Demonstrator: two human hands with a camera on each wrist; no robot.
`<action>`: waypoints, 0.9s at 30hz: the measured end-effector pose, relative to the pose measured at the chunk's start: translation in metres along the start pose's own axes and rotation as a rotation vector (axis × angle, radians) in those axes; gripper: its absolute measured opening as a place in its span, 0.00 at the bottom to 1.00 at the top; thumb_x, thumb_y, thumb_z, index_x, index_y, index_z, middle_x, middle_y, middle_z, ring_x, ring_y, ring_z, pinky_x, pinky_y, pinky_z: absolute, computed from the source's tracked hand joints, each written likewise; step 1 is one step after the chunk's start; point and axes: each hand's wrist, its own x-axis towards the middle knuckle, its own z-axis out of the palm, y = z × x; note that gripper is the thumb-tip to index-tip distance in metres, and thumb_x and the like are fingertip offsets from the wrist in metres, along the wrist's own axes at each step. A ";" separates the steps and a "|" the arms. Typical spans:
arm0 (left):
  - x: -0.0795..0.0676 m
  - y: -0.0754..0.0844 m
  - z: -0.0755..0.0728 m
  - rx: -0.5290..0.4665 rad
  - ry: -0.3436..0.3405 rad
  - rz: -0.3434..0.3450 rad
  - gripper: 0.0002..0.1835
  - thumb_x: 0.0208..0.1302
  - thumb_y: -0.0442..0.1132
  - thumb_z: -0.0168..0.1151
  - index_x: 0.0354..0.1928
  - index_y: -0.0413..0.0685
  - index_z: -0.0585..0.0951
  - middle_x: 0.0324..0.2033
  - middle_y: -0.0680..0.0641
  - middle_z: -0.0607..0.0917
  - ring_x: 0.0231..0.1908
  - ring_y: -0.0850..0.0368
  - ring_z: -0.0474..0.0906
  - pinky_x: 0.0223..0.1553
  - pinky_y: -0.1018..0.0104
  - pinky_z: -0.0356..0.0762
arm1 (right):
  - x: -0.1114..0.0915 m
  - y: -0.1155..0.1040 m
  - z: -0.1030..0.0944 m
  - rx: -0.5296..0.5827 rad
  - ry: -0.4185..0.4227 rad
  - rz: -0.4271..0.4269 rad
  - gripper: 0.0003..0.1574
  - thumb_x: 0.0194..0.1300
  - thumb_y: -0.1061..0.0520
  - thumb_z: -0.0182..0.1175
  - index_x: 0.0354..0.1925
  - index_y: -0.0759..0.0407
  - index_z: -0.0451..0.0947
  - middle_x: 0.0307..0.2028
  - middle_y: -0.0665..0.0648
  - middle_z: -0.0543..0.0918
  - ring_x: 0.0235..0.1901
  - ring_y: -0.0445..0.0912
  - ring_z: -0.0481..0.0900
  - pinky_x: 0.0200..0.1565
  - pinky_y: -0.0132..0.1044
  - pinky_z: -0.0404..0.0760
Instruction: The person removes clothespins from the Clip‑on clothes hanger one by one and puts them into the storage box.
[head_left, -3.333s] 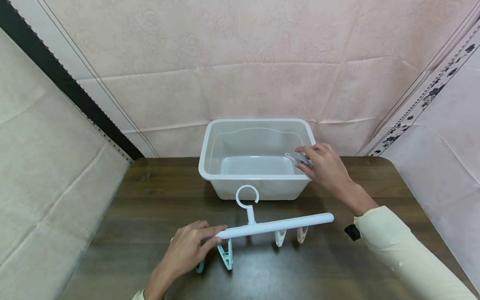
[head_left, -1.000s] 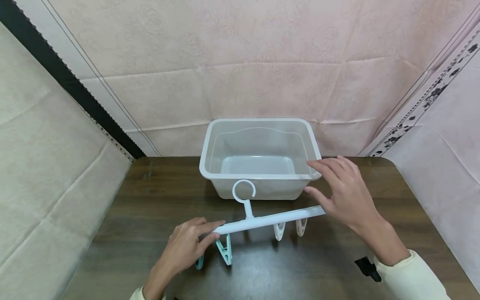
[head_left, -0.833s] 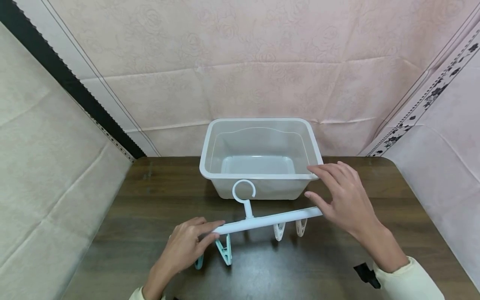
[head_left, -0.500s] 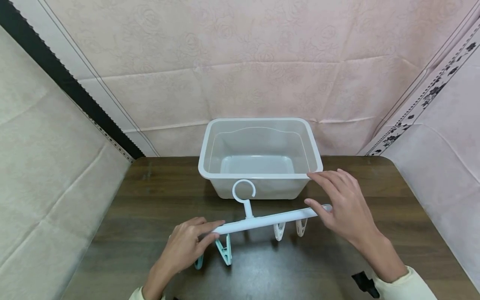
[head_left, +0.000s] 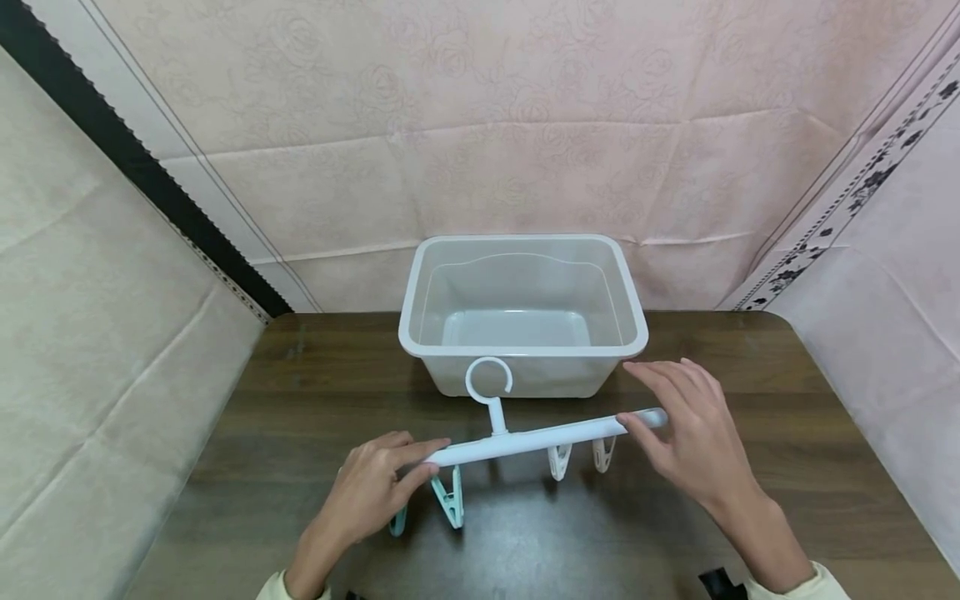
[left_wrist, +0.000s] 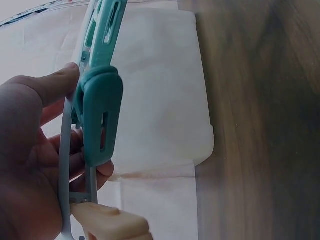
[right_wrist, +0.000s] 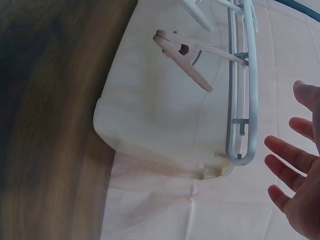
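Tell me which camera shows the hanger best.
Head view: it shows most of the hanger, hook included, though the left hand covers one end. Left wrist catches only the left part, with teal clips; right wrist, only the right, with a pink clip.

**No readable text**

No words, brands, numbers or signs can be read on the hanger (head_left: 540, 437), its clips (left_wrist: 93, 120), the tub (head_left: 540, 375) or the table (head_left: 315, 392). Dark flowers (head_left: 874, 180) on the right-hand cloth (head_left: 892, 325) are pattern, not lettering.
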 end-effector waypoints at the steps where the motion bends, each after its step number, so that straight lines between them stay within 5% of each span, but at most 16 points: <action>1: 0.000 0.000 0.000 0.001 0.002 0.000 0.19 0.59 0.38 0.74 0.54 0.57 0.88 0.24 0.64 0.69 0.20 0.71 0.60 0.18 0.73 0.62 | -0.001 0.000 0.000 0.001 0.007 0.003 0.37 0.71 0.33 0.55 0.56 0.62 0.81 0.49 0.59 0.84 0.50 0.58 0.77 0.65 0.53 0.61; 15: 0.003 0.000 -0.001 -0.002 0.013 0.023 0.18 0.59 0.38 0.74 0.53 0.56 0.88 0.24 0.64 0.69 0.20 0.71 0.60 0.18 0.73 0.61 | -0.025 -0.009 0.004 0.017 0.074 0.081 0.37 0.69 0.32 0.58 0.54 0.63 0.82 0.47 0.61 0.84 0.49 0.59 0.78 0.65 0.50 0.61; 27: 0.005 0.002 -0.002 -0.013 0.036 0.045 0.19 0.59 0.37 0.74 0.54 0.56 0.87 0.25 0.64 0.71 0.21 0.71 0.61 0.19 0.73 0.63 | -0.048 -0.019 0.008 0.016 0.297 0.149 0.36 0.70 0.37 0.61 0.43 0.72 0.83 0.46 0.71 0.81 0.50 0.66 0.74 0.62 0.36 0.63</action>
